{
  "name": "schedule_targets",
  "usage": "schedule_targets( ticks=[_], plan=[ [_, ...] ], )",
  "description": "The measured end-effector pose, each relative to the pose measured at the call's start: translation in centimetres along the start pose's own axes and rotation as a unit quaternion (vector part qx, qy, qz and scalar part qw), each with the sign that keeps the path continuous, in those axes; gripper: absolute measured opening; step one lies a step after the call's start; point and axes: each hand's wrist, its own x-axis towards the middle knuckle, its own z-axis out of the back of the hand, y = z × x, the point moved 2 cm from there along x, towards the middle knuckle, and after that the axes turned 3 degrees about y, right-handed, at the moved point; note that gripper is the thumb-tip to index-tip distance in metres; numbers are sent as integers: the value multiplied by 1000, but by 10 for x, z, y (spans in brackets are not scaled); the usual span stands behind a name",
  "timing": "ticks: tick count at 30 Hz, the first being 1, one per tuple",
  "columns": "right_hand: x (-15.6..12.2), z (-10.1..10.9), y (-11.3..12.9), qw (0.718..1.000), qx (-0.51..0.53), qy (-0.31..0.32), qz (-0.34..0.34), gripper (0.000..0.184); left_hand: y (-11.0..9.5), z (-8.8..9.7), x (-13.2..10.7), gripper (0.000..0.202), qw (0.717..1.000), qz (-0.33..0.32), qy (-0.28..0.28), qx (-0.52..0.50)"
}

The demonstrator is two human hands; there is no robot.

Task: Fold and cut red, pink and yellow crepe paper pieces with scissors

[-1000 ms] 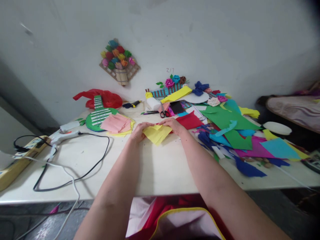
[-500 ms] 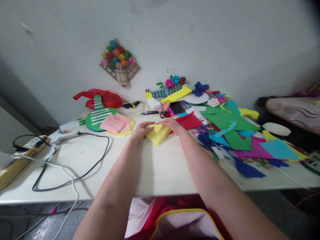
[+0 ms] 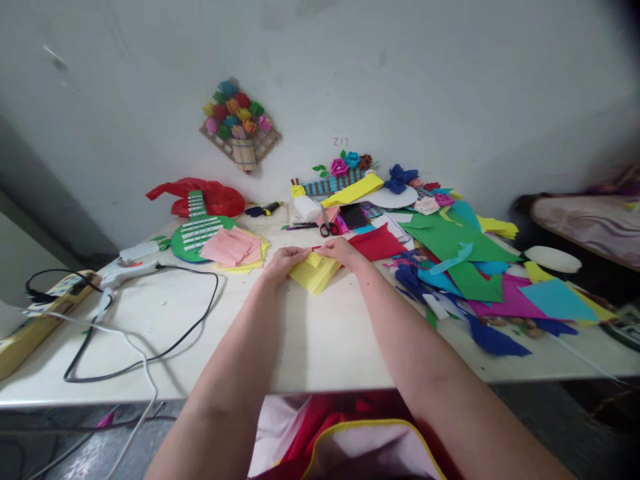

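Observation:
Between my hands is a piece of yellow paper (image 3: 315, 275), thin and creased, its lower corner pointing toward me. My left hand (image 3: 286, 262) pinches its upper left edge, and my right hand (image 3: 342, 252) pinches the upper right edge close by. A small fold of yellow shows between the fingertips, with a bit of red just behind it. Past my right hand lies a red paper sheet (image 3: 379, 243). Black-handled scissors (image 3: 329, 228) rest just beyond the fingers, beside a black pen (image 3: 303, 225).
Pink paper squares (image 3: 233, 246) overlap a green round craft piece (image 3: 187, 248) at left. A glue gun (image 3: 131, 272) with a looping black cord lies near a power strip (image 3: 47, 317). Coloured paper, including a large green sheet (image 3: 457, 239), is piled at right, near a white bowl (image 3: 553, 258).
The yellow paper's upper edge is drawn further in between my fingers, and its lower part has changed shape. My hands have come slightly closer together.

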Motion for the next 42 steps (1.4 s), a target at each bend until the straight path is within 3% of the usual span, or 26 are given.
schedule_targets(
  ticks=[11,17,22,27,32,36,42],
  plan=[
    [3,-1,-2,998,-49,17,33,36,-2,2,-2,33,998,12,-12,56],
    [1,0,-1,1000,-14,19,13,37,-4,1,-2,33,994,-5,-39,102],
    [3,-1,-4,1000,-11,11,22,36,-12,-6,-6,34,993,3,-28,115],
    [4,-1,-1,993,115,-3,25,38,-18,-7,-7,35,996,-14,-43,79],
    [4,5,0,961,272,-9,-46,50,-18,-1,-1,35,987,-88,-127,-39],
    [3,0,1,950,304,31,-67,40,-15,-2,4,35,982,-108,-141,-70],
    [6,-13,2,943,330,30,-31,30,-9,-8,8,35,983,-101,-138,-73]
  ],
)
